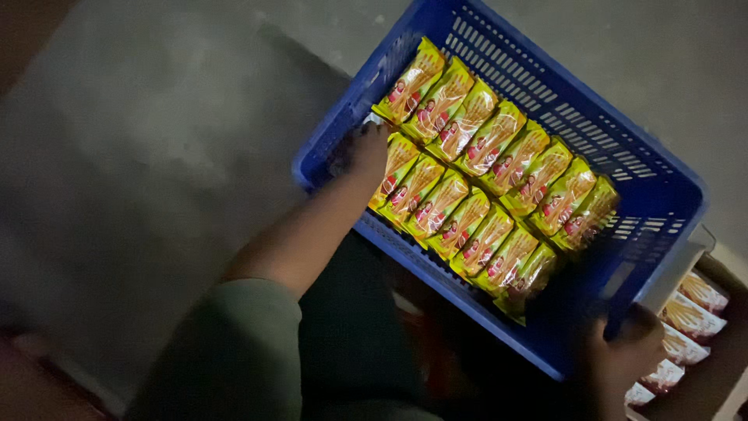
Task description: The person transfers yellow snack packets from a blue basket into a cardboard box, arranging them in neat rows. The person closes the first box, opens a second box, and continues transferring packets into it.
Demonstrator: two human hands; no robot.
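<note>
We are holding the blue crate (499, 195) of yellow snack packets (483, 187) above the grey floor (140, 156), left hand (362, 152) seemingly curled over its corner, right hand (623, 351) clamping the rim. Stiff, probably light; rim grips are suiting it, since the glossy packets are sliding easily.

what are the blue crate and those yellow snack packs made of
The blue crate looks like moulded hard plastic with a matte finish: its walls are slotted grids. The yellow snack packs seem to be thin glossy plastic film, since they catch highlights and show crimped ends, though the dim light leaves that open.
</note>
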